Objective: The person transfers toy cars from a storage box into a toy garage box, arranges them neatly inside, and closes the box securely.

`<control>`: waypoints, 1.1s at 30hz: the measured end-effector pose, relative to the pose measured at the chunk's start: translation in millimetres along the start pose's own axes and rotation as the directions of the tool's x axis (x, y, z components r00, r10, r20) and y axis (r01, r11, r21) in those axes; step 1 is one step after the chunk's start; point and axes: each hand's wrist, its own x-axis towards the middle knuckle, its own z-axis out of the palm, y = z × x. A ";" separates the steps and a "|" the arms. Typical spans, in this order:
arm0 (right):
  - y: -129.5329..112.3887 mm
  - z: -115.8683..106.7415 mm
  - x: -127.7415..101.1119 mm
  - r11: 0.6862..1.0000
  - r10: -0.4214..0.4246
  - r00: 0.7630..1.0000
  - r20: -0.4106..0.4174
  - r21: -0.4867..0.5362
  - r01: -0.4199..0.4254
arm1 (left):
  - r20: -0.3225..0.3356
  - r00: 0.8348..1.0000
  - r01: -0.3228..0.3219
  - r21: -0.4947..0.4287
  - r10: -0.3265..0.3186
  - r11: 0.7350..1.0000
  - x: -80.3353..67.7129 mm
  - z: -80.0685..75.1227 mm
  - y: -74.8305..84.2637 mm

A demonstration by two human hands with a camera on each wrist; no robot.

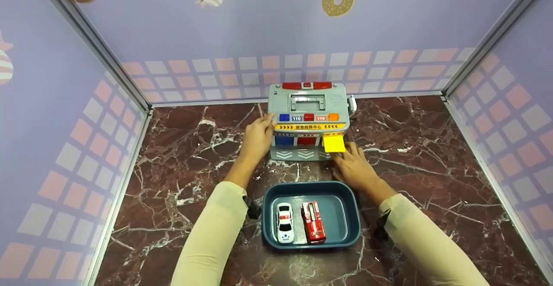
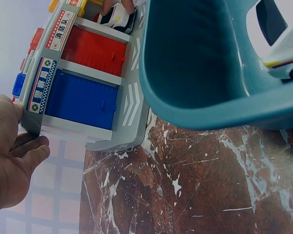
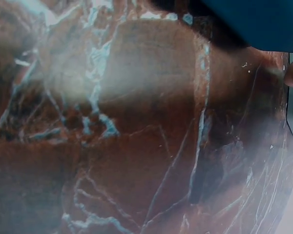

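Note:
A grey toy emergency station (image 1: 307,104) with blue, red and yellow doors stands at the back of the marble table. My left hand (image 1: 255,141) grips its left edge; in the left wrist view the thumb and fingers lie at the corner of its roof. The yellow door (image 1: 334,144) is raised. Below that door, my right hand (image 1: 356,169) pinches a small white toy car (image 2: 119,17) at the bay's mouth, seen in the left wrist view. The blue door (image 2: 82,100) and red door (image 2: 94,51) are down.
Nearer me stands a dark teal tub (image 1: 311,246), between my forearms. It holds a white toy police car (image 1: 284,223) and a red toy fire truck (image 1: 313,222). Patterned panels (image 1: 276,31) wall the table at the back and both sides.

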 end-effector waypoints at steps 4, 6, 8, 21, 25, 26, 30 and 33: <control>0.5 -0.8 2.1 1.000 0.005 1.000 0.019 -0.016 -0.004 | 0.012 1.000 0.006 0.018 -0.006 1.000 -0.2 -0.1 0.9; 0.7 -1.5 3.1 1.000 0.007 1.000 0.026 -0.012 -0.006 | 0.016 1.000 0.005 0.022 -0.005 1.000 -0.4 -0.4 1.2; 0.4 -2.5 3.9 1.000 0.004 1.000 0.024 -0.011 -0.003 | 0.014 1.000 -0.004 0.020 0.003 1.000 -0.3 -0.3 1.2; 0.1 -6.3 7.6 1.000 0.016 0.998 0.061 -0.026 -0.014 | 0.011 1.000 0.018 0.010 -0.018 1.000 0.3 0.3 -0.1; 0.1 -6.5 8.5 0.999 0.012 0.998 0.060 -0.039 -0.010 | 0.014 1.000 0.023 0.018 -0.023 1.000 0.5 0.2 -0.5; -0.1 -6.6 8.6 0.999 0.012 0.998 0.060 -0.039 -0.010 | 0.014 1.000 0.022 0.021 -0.022 1.000 0.6 0.2 -0.4; -0.5 -6.1 8.2 0.999 0.008 0.999 0.054 -0.041 -0.006 | 0.020 1.000 0.018 0.023 -0.018 1.000 0.6 0.0 -0.2; -0.2 -5.0 7.1 0.999 0.007 0.999 0.051 -0.039 -0.005 | 0.025 1.000 0.019 0.020 -0.019 1.000 0.6 0.2 -0.2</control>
